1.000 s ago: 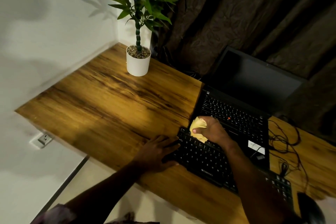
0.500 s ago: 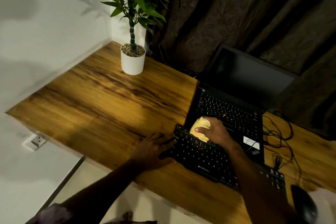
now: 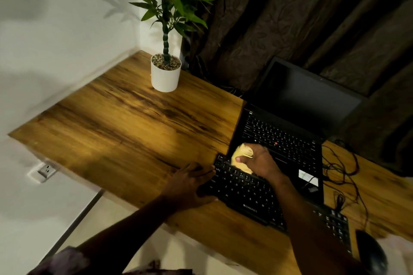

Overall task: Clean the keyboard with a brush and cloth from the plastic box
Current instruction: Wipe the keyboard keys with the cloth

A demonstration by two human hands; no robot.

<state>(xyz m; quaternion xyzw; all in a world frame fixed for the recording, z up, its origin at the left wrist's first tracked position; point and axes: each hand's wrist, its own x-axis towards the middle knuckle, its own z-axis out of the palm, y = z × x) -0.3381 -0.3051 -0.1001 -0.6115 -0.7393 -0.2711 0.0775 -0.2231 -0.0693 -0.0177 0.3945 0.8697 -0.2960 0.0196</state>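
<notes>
Keyboard (image 3: 245, 192), one, one cloth (image 3: 240, 156) clenched in grip of right hand (image 3: 262, 161), left hand (image 3: 187, 185) flat on its end, grip uncurled

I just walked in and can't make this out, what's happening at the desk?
A person is wiping a black keyboard on a wooden desk. Their right hand grips a bunched yellow cloth and presses it on the keys near the keyboard's far left corner, right by the open laptop. Their left hand lies flat against the keyboard's left end, apparently steadying it.
</notes>
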